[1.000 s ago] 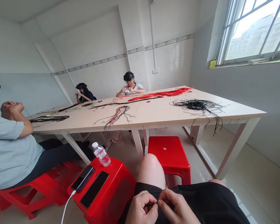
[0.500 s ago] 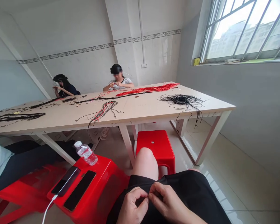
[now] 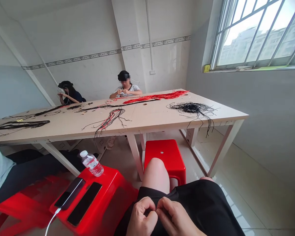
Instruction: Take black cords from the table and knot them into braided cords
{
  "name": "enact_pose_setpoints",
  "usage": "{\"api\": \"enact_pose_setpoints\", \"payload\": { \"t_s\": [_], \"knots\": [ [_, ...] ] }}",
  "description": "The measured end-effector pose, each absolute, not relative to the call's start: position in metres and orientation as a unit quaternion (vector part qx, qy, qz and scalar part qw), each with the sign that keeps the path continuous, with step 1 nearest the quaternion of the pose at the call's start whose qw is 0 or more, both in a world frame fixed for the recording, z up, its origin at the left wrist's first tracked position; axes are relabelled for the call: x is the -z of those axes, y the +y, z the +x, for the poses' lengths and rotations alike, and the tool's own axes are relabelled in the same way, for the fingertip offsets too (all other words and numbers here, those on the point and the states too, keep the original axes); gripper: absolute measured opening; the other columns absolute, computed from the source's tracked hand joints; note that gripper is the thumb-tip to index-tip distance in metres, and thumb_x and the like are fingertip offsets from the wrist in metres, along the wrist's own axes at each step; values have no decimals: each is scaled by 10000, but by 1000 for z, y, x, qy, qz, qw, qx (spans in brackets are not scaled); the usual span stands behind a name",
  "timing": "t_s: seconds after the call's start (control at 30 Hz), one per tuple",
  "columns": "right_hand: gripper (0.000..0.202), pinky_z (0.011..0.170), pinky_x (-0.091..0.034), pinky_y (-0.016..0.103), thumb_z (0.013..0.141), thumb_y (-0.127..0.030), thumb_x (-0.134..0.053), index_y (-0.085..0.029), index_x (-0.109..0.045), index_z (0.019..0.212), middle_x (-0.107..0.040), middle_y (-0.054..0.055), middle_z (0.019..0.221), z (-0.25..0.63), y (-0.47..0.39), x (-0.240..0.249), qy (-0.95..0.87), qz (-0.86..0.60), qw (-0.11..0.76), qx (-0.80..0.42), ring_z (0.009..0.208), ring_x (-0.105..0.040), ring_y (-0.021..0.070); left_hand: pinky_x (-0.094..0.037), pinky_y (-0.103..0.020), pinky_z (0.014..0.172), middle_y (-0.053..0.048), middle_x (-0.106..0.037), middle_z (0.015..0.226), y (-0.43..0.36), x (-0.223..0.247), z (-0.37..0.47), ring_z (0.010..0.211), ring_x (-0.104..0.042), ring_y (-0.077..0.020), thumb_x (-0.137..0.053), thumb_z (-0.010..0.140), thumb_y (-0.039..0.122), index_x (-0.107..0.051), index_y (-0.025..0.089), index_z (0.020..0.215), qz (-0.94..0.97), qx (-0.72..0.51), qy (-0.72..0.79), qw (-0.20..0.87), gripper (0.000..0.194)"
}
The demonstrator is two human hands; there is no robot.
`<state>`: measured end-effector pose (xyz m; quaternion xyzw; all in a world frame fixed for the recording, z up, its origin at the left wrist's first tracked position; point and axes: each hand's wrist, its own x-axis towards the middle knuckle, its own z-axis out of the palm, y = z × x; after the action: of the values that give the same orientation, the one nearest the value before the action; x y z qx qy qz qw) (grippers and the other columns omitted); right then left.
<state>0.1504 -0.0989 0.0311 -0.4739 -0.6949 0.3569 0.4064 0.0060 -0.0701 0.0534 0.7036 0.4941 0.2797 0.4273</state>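
Observation:
Over the black cloth on my lap (image 3: 201, 206), both hands are held close together, fingertips nearly touching. My left hand (image 3: 142, 216) is closed in a pinch, thumb against the index finger. My right hand (image 3: 173, 214) pinches in the same way just beside it. Whatever lies between the fingertips is too small to make out against the dark cloth. Beyond my knees, a pale table (image 3: 149, 118) bears a bundle of black and red cords (image 3: 111, 118), a tangle of black cords (image 3: 191, 107) and a long bunch of red cords (image 3: 162, 95).
At my left, a red stool (image 3: 108, 183) holds a water bottle (image 3: 94, 165) and two phones (image 3: 85, 203), one with a white cable. Another red stool (image 3: 163, 154) stands before my knee. Two people sit across the table; another person's leg and sleeve show at the left edge.
The view has tilted slightly, so the room sits a little lower in the picture. My hands remain pinched close together, with a slight shift of the fingers.

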Motion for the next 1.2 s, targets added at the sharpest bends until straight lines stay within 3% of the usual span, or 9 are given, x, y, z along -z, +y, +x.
{"api": "enact_pose_setpoints", "payload": {
  "t_s": [0.3,0.53,0.63,0.8,0.97,1.2],
  "knots": [
    [248,479,-293,202,862,-348,-360,-190,-408,677,-440,-18,578,152,-106,-22,-672,-481,424,-371,507,-373,88,-231,-279,535,31,-260,501,-73,-49,16,530,-295,-128,-387,546,247,-295,213,477,686,-279,510,438,120],
    [350,512,-306,215,867,-457,-375,-181,-414,655,-422,-19,586,163,-109,-20,-627,-494,452,-398,538,-374,95,-212,-271,508,42,-239,479,-72,-58,31,503,-272,-110,-413,567,239,-292,210,466,666,-263,503,484,160],
    [376,531,-327,211,864,-497,-413,-171,-451,679,-419,-23,611,173,-107,-30,-575,-477,496,-443,563,-365,92,-219,-254,495,50,-281,492,-70,-68,37,502,-278,-98,-455,620,218,-364,197,504,654,-267,487,514,149],
    [337,487,-333,192,828,-488,-531,-170,-500,721,-415,-45,608,194,-100,-50,-463,-451,573,-504,524,-358,68,-327,-215,544,27,-498,611,-59,-90,49,565,-400,-95,-573,724,304,-585,155,719,643,-250,441,574,149],
    [279,556,-463,236,807,-399,-599,-191,-526,978,-554,-8,729,201,-99,-58,-418,-408,628,-513,604,-534,102,-387,-190,603,18,-589,667,-47,-97,56,629,-497,-94,-596,766,306,-618,165,715,665,-263,416,562,151],
    [94,573,-441,233,832,-272,-576,-184,-586,862,-584,5,702,200,-98,-52,-509,-447,611,-410,623,-528,105,-425,-194,661,11,-623,726,-41,-100,54,704,-547,-109,-596,781,270,-645,177,770,702,-240,426,518,106]
  ]
}}
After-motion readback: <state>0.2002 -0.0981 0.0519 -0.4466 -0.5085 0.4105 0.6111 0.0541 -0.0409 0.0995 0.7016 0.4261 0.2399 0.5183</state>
